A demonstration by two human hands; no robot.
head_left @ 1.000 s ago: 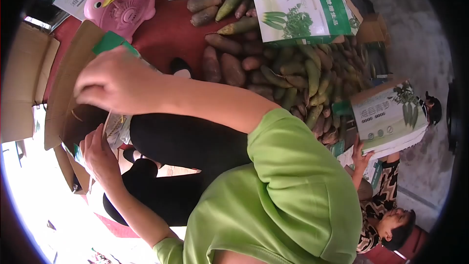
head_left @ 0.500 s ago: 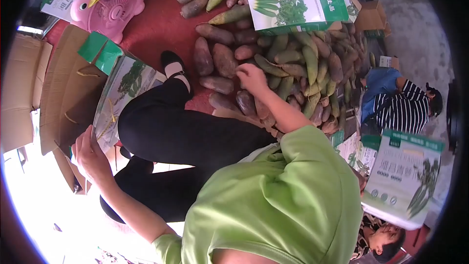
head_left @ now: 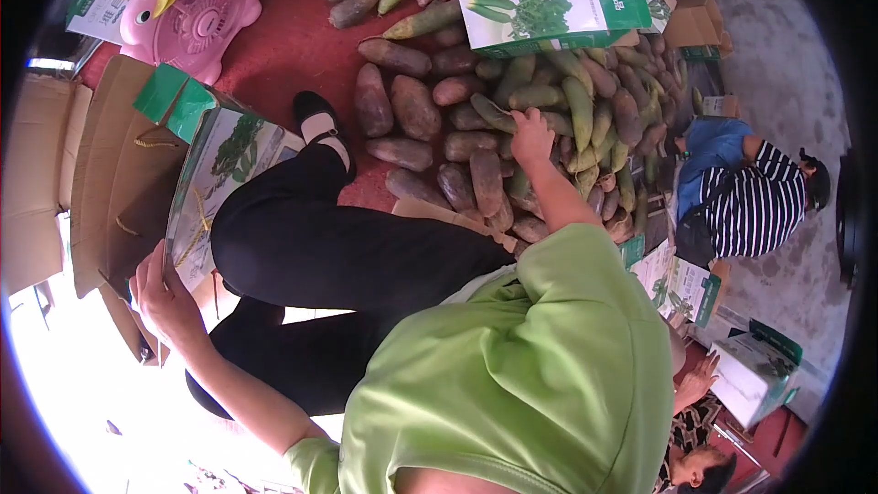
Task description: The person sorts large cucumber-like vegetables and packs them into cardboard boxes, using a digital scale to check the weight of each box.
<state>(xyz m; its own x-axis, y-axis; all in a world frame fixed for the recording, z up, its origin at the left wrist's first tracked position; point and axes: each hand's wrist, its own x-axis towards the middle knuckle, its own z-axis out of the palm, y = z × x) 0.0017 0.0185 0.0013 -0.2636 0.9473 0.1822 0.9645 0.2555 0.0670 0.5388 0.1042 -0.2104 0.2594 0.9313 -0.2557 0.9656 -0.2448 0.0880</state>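
Note:
My right hand (head_left: 532, 139) reaches over the pile of radishes (head_left: 599, 110), its fingers closed round the end of a slim green radish (head_left: 494, 113). Reddish-brown radishes (head_left: 416, 108) lie loose on the red floor covering to the left of the pile. At the lower left my left hand (head_left: 165, 297) has its fingers closed on the edge of an open carton (head_left: 215, 178) with a printed side, which stands beside my knee. The inside of the carton is mostly hidden.
A pink bird-shaped fan (head_left: 197, 18) lies at the upper left. A printed radish box (head_left: 549, 0) covers the pile's far side. Open brown cardboard (head_left: 114, 165) stands at left. One person in stripes (head_left: 754, 206) is at right; another's hand (head_left: 697, 382) touches a white-green box (head_left: 754, 370).
My right hand has moved right, from beside the reddish radishes onto a green one. My left hand stays at the carton. The box at the lower right has been lowered and turned by the other person.

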